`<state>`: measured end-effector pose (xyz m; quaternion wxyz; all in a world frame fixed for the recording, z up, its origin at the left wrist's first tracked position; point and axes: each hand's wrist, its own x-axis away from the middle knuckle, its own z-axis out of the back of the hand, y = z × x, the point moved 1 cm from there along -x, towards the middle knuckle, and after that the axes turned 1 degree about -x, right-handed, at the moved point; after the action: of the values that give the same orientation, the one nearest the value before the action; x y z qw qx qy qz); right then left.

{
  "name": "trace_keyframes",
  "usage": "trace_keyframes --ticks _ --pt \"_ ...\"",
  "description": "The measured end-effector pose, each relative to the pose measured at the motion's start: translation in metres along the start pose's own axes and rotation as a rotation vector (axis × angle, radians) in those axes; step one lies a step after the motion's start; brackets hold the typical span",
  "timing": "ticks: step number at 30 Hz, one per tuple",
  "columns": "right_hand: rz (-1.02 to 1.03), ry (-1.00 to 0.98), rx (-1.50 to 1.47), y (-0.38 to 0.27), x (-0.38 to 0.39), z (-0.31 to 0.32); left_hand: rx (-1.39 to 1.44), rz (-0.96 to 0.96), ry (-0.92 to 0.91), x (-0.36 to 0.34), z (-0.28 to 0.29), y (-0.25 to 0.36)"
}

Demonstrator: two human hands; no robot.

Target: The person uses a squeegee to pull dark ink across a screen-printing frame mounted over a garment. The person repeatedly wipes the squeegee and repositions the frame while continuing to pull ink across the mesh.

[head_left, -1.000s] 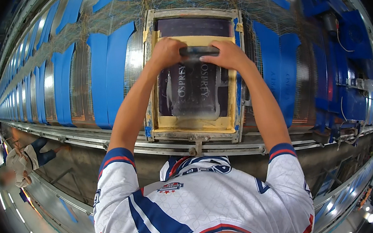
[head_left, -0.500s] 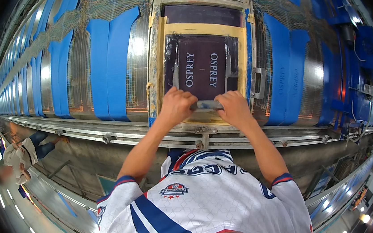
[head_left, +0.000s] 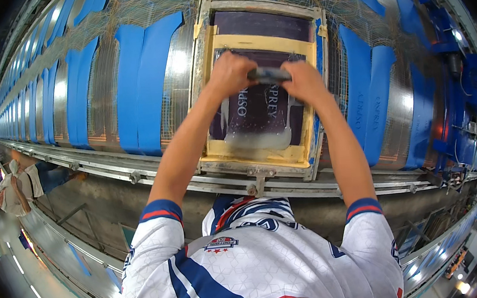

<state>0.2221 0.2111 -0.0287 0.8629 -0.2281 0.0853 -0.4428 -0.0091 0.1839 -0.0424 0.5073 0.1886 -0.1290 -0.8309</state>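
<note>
My left hand [head_left: 231,74] and my right hand [head_left: 302,79] are closed round the two ends of a squeegee [head_left: 269,76]. The squeegee spans crosswise over the far part of a dark printing screen [head_left: 258,108], slightly blurred. Pale lettering shows on the mesh, partly hidden by my hands and the tool. A wet, whitish smear of ink [head_left: 258,140] lies across the mesh's near end. Around the mesh runs yellow tape [head_left: 233,157] inside a worn metal screen frame [head_left: 196,84].
Blue fabric pieces [head_left: 129,96] lie in rows along the long printing table [head_left: 176,69]. A metal rail [head_left: 175,181] borders its near edge. Blue machinery [head_left: 462,87] stands at the right. Another person [head_left: 15,187] is at the far left.
Both hands have moved the squeegee from the near end of the screen to its far part. The whitish wet smear now shows at the near end.
</note>
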Motion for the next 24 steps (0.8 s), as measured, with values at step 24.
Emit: trace_keyframes --ticks 24 --pt "-0.747 0.615 -0.241 0.081 0.079 -0.006 -0.048 0.018 0.058 0.118 -0.007 0.1"
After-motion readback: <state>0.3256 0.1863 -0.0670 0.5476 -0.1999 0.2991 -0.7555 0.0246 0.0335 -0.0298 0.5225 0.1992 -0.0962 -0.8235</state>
